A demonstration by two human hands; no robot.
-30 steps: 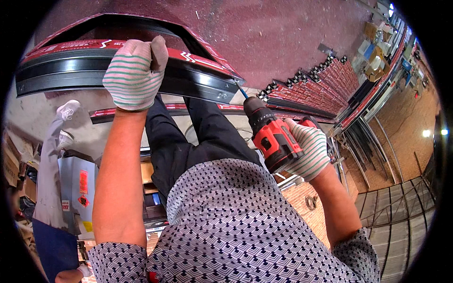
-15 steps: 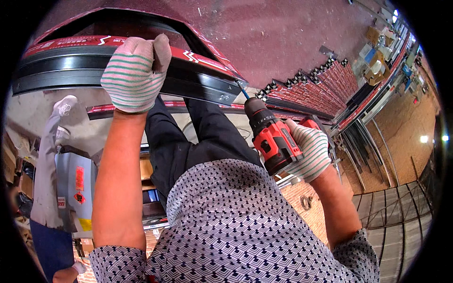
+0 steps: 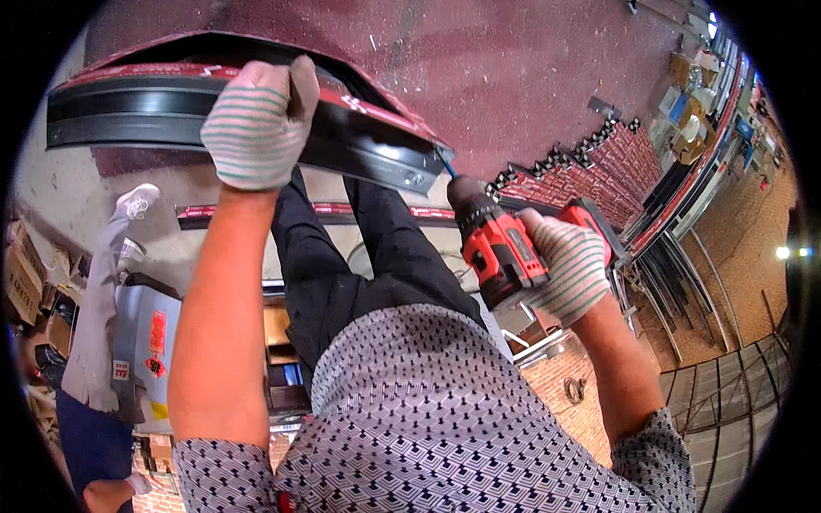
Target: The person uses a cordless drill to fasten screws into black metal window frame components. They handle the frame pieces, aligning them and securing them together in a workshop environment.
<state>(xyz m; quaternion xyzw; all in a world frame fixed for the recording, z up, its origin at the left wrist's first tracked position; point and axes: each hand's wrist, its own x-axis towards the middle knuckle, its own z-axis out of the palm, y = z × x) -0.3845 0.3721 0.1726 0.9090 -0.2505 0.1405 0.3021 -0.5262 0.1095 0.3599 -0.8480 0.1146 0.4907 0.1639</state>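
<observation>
My left hand (image 3: pixel 259 128), in a striped knit glove, is closed over the top edge of a black metal-profile frame (image 3: pixel 141 114) with red film along it. The near bar faces me, and the frame's far side shows behind it. My right hand (image 3: pixel 571 267), gloved alike, is wrapped around the grip of a red and black cordless drill (image 3: pixel 499 248). The drill points up and left. Its blue-looking bit (image 3: pixel 450 168) meets the right corner of the frame; whether the tip is inside the metal I cannot tell.
A dark red surface (image 3: pixel 479 77) lies beyond the frame. Several red-filmed profiles (image 3: pixel 590 167) are fanned out at the right. One more profile (image 3: pixel 333 211) lies below the frame. A grey metal box (image 3: pixel 154 342) and another person's leg (image 3: pixel 96 325) are at the left.
The frame has tipped, so its far side shows narrower behind the near bar. The whole view has shifted slightly. Both hands keep their hold, and the drill stays at the corner.
</observation>
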